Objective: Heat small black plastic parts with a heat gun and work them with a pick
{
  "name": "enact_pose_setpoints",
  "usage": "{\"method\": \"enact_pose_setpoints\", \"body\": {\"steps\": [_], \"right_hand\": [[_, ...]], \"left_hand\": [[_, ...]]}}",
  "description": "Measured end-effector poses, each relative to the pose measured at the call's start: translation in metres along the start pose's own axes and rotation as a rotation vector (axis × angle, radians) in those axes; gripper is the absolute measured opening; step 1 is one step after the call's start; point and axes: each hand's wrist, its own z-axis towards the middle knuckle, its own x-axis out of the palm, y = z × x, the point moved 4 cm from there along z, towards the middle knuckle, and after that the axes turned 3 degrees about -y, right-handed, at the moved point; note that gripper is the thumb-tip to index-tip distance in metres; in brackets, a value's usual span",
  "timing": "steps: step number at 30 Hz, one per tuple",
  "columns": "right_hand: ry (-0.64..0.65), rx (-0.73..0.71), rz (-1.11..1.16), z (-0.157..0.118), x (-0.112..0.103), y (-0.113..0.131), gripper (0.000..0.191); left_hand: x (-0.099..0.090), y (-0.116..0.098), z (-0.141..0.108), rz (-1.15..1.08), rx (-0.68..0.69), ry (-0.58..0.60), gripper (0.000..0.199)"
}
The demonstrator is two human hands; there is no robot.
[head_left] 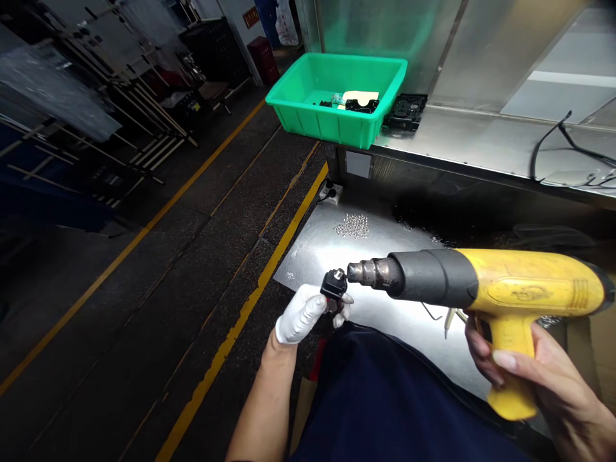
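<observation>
My left hand (pixel 301 314), in a white glove, is closed on a small black plastic component (pixel 333 284) with a metal top. A red-and-dark part shows below it, partly hidden by the fingers. My bare right hand (pixel 524 378) grips the handle of a yellow heat gun (pixel 524 282). The gun's scorched metal nozzle (pixel 373 271) points left at the component and stops just short of it, with a small gap between them.
A green plastic crate (pixel 332 122) holding black parts and paper sits at the edge of a steel bench (pixel 462 138). Beside it lies a black component (pixel 405 112). Small metal beads (pixel 353 226) lie on a steel sheet (pixel 317 256) on the floor, near a power socket (pixel 331 191).
</observation>
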Motion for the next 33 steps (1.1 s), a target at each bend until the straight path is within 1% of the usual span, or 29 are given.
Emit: {"method": "enact_pose_setpoints", "body": {"steps": [4, 7, 9, 11, 14, 17, 22, 28, 33], "right_hand": [[0.083, -0.014, -0.027, 0.002, -0.005, -0.004, 0.030], [0.071, -0.017, -0.038, 0.002, -0.006, -0.004, 0.029], [0.044, -0.021, -0.038, 0.001, -0.005, -0.002, 0.029], [-0.012, -0.031, -0.044, -0.001, -0.002, 0.002, 0.028], [-0.084, -0.051, -0.039, -0.003, 0.003, 0.009, 0.028], [-0.119, -0.061, -0.035, -0.005, 0.005, 0.015, 0.028], [-0.101, -0.040, -0.045, -0.009, 0.002, 0.024, 0.030], [-0.168, -0.070, -0.072, -0.014, 0.003, 0.032, 0.026], [-0.163, -0.071, -0.086, -0.014, 0.005, 0.031, 0.022]], "left_hand": [[0.000, 0.000, 0.001, 0.013, -0.006, -0.005, 0.060], [0.000, 0.000, 0.003, 0.050, 0.023, -0.029, 0.057], [-0.001, -0.002, 0.004, 0.125, 0.057, -0.092, 0.051], [-0.001, -0.006, 0.006, 0.221, 0.095, -0.169, 0.047], [0.000, -0.015, 0.008, 0.434, 0.195, -0.278, 0.043], [0.003, -0.026, 0.009, 0.628, 0.289, -0.357, 0.042], [0.004, -0.031, 0.012, 0.683, 0.345, -0.383, 0.039], [-0.004, -0.034, 0.013, 0.752, 0.362, -0.407, 0.038], [-0.005, -0.043, 0.014, 0.828, 0.417, -0.421, 0.035]]}}
